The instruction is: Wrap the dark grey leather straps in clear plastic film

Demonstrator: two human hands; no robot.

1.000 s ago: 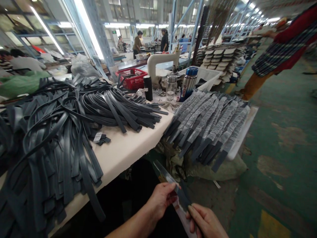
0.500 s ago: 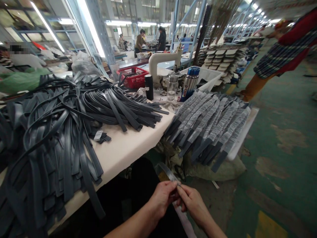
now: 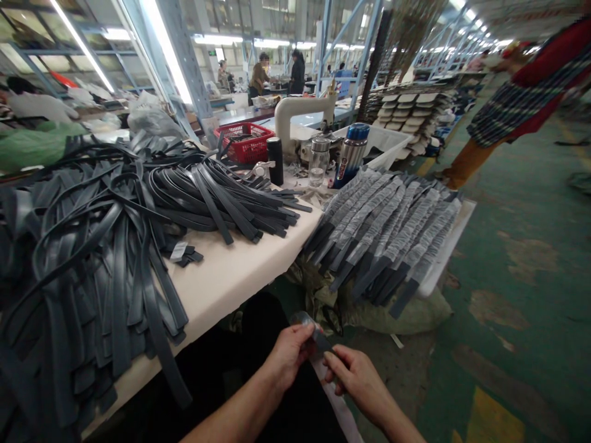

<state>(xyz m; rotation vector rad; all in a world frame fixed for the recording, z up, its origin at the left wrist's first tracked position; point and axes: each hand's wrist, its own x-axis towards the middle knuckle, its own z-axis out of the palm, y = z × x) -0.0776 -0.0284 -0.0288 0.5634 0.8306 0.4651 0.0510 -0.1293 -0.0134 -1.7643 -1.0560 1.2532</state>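
Near the bottom edge, below the table (image 3: 240,271), the left hand (image 3: 289,354) and right hand (image 3: 353,375) pinch a dark strap (image 3: 318,340), seemingly in clear film, best held taut and pulled evenly.

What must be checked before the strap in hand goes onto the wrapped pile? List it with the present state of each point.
1. Left hand grips the strap at its upper end: ok.
2. Right hand pinches the strap just below: ok.
3. Clear sleeve fully over the strap: cannot tell, the hands cover most of it.
4. Wrapped pile lies in a neat fan on its board, with room on top: ok.
5. Way from the hands up to the pile free of things: ok.
6. Bare straps on the table kept apart from the wrapped pile: ok.
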